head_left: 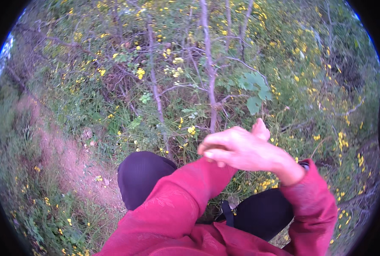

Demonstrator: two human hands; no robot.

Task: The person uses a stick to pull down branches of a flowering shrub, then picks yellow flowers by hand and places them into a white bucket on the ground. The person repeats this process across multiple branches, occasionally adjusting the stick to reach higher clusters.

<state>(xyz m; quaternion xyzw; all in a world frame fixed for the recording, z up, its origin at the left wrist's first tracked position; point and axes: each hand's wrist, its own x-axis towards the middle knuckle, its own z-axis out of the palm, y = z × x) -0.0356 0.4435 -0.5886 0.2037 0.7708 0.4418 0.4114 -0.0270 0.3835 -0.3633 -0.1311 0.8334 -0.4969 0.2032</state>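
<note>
My right hand (241, 150) reaches across from the right and lies over my left wrist. Its thumb and curled fingertips are at the red left sleeve (190, 188); whether they pinch the cloth is unclear. Most of my left hand (261, 130) is hidden behind the right one, with only a bit of the fingers showing beyond it. Just above those fingers hangs a lobed green leaf (254, 105) on a thin stem. I cannot tell whether the fingers touch that stem.
Thin bare trunks (210, 73) and twiggy branches (180, 85) rise ahead. Yellow-flowered plants (191, 130) and grass surround them. A strip of bare reddish soil (68, 163) runs along the left. My bent knees (145, 176) in dark trousers are below, with a dark strap (227, 212) between them.
</note>
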